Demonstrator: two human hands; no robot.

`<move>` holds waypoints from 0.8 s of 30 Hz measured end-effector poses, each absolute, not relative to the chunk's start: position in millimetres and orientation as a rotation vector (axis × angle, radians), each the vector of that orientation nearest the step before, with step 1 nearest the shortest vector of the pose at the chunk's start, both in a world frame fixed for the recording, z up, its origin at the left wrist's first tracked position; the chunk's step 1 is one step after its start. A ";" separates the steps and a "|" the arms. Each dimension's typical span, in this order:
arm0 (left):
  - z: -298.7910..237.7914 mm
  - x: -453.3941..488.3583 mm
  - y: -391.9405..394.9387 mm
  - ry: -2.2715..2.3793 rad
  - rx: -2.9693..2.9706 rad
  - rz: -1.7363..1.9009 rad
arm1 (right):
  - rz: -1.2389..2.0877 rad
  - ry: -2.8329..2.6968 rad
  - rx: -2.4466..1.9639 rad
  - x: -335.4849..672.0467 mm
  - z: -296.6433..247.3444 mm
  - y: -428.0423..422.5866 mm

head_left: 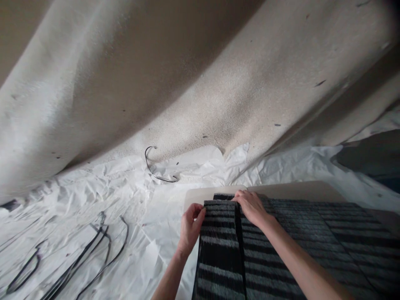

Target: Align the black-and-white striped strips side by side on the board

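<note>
Grey-and-black striped fabric (220, 241) lies folded in front of me, its left strip raised over the layers beside it. My left hand (191, 225) pinches the far left corner of this strip between thumb and fingers. At the strip's far right corner, the fingers of my right hand (250, 206) are closed over the edge, palm down. A dark gap runs from there toward me, between the strip and the wider striped fabric (296, 233) on the right. The tips of my right fingers are partly hidden.
Beneath the fabric shows a pale, rounded-edged surface (315, 188). White crumpled sheeting (134, 200) spreads left and behind. Dark narrow strips (81, 258) lie on it at the left, and a curved black strip (149, 164) farther back. A large beige draped cloth (193, 91) hangs behind.
</note>
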State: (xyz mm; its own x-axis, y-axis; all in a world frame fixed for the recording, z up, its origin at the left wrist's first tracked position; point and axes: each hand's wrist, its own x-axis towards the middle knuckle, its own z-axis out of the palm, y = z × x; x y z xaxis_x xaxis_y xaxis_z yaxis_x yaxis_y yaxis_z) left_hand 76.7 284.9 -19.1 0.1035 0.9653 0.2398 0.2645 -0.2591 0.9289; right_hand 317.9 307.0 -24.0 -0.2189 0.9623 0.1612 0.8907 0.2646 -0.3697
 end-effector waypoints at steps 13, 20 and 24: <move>-44.9 81.1 305.3 1.270 1.451 0.962 | 0.370 -1.956 -1.738 314.8 -42.3 324.0; -54.9 80.9 318.4 1.387 1.542 0.889 | 0.296 -1.787 -1.784 312.9 -37.0 332.5; -53.7 81.5 319.1 1.430 1.529 0.869 | 0.174 -1.744 -1.785 310.0 -22.9 321.9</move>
State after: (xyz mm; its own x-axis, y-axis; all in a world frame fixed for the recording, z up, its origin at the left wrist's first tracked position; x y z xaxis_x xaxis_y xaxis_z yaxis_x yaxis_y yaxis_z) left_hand 81.5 319.1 -53.7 0.1060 0.9926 -0.0596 0.4043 0.0117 0.9146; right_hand 310.0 321.9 -22.9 0.1155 0.9379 0.3270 0.8550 0.0737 -0.5134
